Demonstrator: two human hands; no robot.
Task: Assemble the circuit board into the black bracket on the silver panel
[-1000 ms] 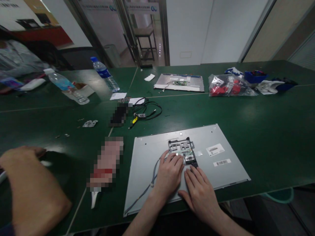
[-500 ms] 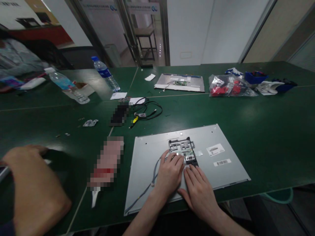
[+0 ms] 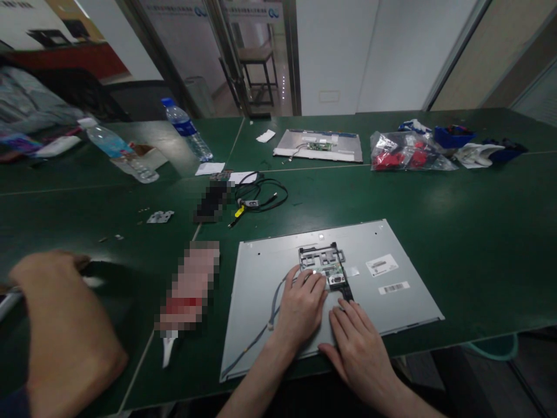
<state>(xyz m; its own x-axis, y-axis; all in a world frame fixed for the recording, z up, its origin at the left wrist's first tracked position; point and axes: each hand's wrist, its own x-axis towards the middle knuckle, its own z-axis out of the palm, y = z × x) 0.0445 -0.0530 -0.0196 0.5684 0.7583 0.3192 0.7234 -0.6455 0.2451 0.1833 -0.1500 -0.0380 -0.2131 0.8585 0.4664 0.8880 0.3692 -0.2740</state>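
A grey metal display panel (image 3: 391, 244) lies face down on the green table before me. A small circuit board in a black frame (image 3: 324, 264) sits near its middle, with a grey cable (image 3: 272, 302) running off to the lower left. My left hand (image 3: 302, 307) rests on the panel, fingers curled, fingertips touching the board's near edge. My right hand (image 3: 354, 339) lies flat just right of it, fingers spread, tips near the board's black connector.
Another person's arm (image 3: 61, 337) reaches in at the lower left. Two water bottles (image 3: 117, 151) stand at the back left, a black cable coil (image 3: 259, 197) mid-table, a second panel (image 3: 319, 145) and a plastic bag of red parts (image 3: 404, 152) farther back.
My right hand has slid back toward me, away from the board. The other person's arm has shifted slightly to the right. My left hand stays in place.
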